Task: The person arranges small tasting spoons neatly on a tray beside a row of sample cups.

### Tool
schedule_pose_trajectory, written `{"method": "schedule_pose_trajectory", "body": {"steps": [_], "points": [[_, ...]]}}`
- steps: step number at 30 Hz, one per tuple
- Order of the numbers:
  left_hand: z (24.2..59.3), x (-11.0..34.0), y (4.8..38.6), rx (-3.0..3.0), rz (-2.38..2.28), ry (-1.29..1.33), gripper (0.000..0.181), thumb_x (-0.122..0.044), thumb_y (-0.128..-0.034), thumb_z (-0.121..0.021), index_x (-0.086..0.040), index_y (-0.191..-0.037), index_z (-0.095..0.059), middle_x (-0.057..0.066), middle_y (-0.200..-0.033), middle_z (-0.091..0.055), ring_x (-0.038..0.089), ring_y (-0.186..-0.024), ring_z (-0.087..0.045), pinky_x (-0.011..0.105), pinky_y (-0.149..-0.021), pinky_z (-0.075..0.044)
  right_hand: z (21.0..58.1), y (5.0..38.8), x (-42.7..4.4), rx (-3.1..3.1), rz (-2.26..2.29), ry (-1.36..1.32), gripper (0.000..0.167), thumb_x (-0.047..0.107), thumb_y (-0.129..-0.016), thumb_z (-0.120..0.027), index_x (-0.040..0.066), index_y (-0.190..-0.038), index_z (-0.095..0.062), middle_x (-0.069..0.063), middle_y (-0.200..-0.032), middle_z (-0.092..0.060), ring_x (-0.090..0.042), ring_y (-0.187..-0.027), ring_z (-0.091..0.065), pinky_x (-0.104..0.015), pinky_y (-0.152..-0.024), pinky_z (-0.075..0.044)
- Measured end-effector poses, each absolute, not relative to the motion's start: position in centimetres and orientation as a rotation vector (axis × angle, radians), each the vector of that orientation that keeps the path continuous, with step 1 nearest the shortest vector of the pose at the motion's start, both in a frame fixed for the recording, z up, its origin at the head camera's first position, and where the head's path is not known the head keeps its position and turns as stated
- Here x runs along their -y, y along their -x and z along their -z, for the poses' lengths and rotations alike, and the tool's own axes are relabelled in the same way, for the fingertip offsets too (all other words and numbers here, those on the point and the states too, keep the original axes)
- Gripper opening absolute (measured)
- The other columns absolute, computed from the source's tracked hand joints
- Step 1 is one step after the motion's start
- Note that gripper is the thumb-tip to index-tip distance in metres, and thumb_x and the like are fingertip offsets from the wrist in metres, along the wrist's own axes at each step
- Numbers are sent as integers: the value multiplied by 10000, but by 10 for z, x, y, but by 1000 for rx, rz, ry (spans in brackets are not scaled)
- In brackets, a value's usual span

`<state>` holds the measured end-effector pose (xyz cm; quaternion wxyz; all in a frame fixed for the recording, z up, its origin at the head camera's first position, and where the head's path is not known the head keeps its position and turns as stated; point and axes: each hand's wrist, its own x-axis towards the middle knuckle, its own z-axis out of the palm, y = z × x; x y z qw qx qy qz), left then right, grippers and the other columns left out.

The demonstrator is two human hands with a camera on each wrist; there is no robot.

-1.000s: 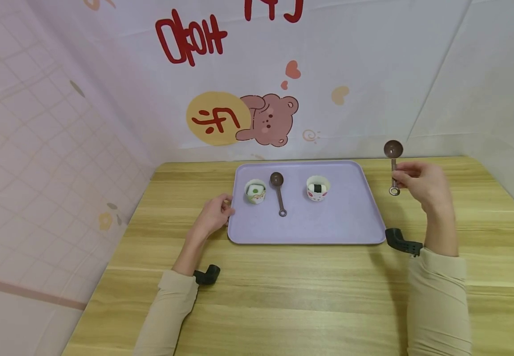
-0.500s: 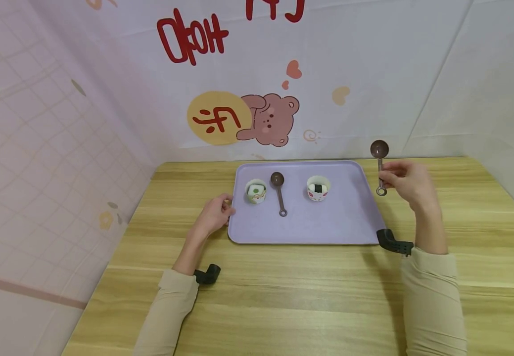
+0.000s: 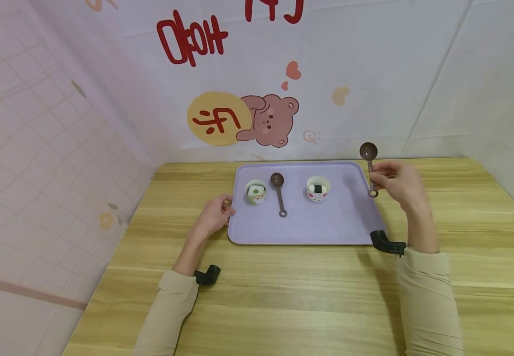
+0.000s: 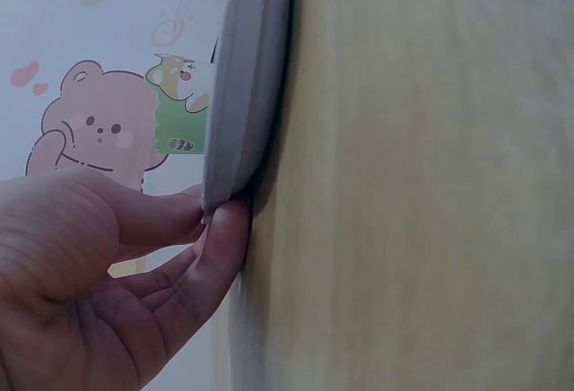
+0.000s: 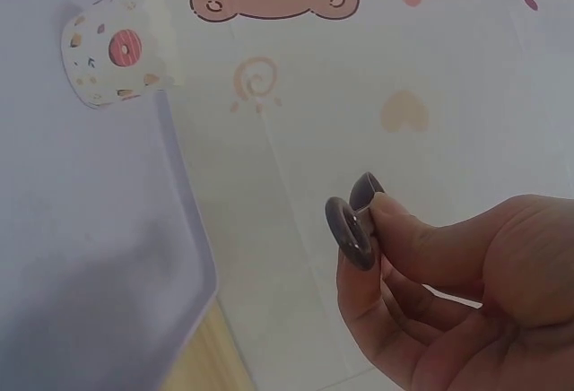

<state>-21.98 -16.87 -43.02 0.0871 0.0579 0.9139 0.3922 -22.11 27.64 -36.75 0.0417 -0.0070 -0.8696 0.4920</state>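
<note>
My right hand [image 3: 401, 184] pinches the handle of a brown measuring spoon [image 3: 368, 151] between thumb and fingers. The spoon is held up, bowl at the top, over the right edge of a lilac tray [image 3: 328, 227]. In the right wrist view its ring end [image 5: 350, 232] faces the camera. My left hand [image 3: 215, 214] holds the tray's left rim; in the left wrist view the thumb and fingers pinch the rim [image 4: 235, 95]. A second brown measuring spoon [image 3: 279, 193] lies on the tray, between a patterned paper cup [image 3: 257, 199] at left and another paper cup [image 3: 318, 196] at right.
The left cup holds a white piece with a green dot [image 3: 256, 191], the right one a white roll with a black band [image 3: 317, 189]. The tray rests on a wooden table [image 3: 301, 296]. A printed cloth backdrop [image 3: 372, 59] stands close behind.
My right hand has moved left with the measuring spoon, from beside the tray to its right edge. The left hand, tray, cups and lying spoon have stayed put.
</note>
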Motion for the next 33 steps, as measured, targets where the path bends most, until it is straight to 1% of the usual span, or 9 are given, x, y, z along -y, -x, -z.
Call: {"method": "schedule_pose_trajectory", "body": {"steps": [4, 8, 16, 23, 30, 33], "points": [[430, 169, 220, -2720, -1171, -172, 403, -29, -987, -629, 54, -1369, -531, 137, -903, -623, 179, -661, -607, 267, -611, -530, 370, 223, -273, 2660, -1508, 3, 298, 45, -975, -655, -151, -1190, -590, -53, -908, -677, 17, -651, -644, -162, -640, -547], [430, 169, 220, -2724, -1169, -179, 397, -29, -987, -629, 57, -1362, -534, 133, -888, -623, 175, -648, -606, 265, -610, -525, 373, 224, -270, 2691, -1489, 4, 297, 54, -980, -651, -138, -1200, -596, -118, -953, -676, 13, -658, -643, -164, -639, -542], [430, 169, 220, -2714, -1185, -179, 394, -19, -988, -623, 64, -1362, -532, 140, -889, -623, 172, -643, -606, 265, -606, -534, 377, 226, -264, 2732, -1424, 11, 280, 87, -982, -661, -98, -1190, -627, -167, -962, -695, -18, -655, -639, -176, -623, -531], [430, 169, 219, -2706, -1190, -174, 397, -18, -989, -622, 61, -1367, -529, 141, -893, -618, 176, -648, -608, 270, -615, -540, 385, 230, -260, 2701, -1452, -1, 259, 42, -971, -663, -126, -1164, -623, -197, -947, -681, -9, -648, -614, -218, -642, -565], [430, 169, 220, -2711, -1184, -175, 400, -21, -989, -624, 57, -1368, -528, 139, -899, -620, 180, -657, -609, 272, -617, -540, 390, 233, -255, 2693, -1454, 12, 255, 31, -971, -657, -148, -1150, -626, -262, -974, -674, 7, -633, -607, -166, -604, -533], [430, 170, 220, -2706, -1186, -175, 400, -20, -989, -624, 58, -1369, -527, 139, -901, -617, 182, -658, -607, 272, -618, -541, 392, 234, -254, 2701, -1461, 17, 243, 25, -966, -659, -149, -1133, -632, -232, -933, -684, -8, -630, -609, -172, -596, -530]]}}
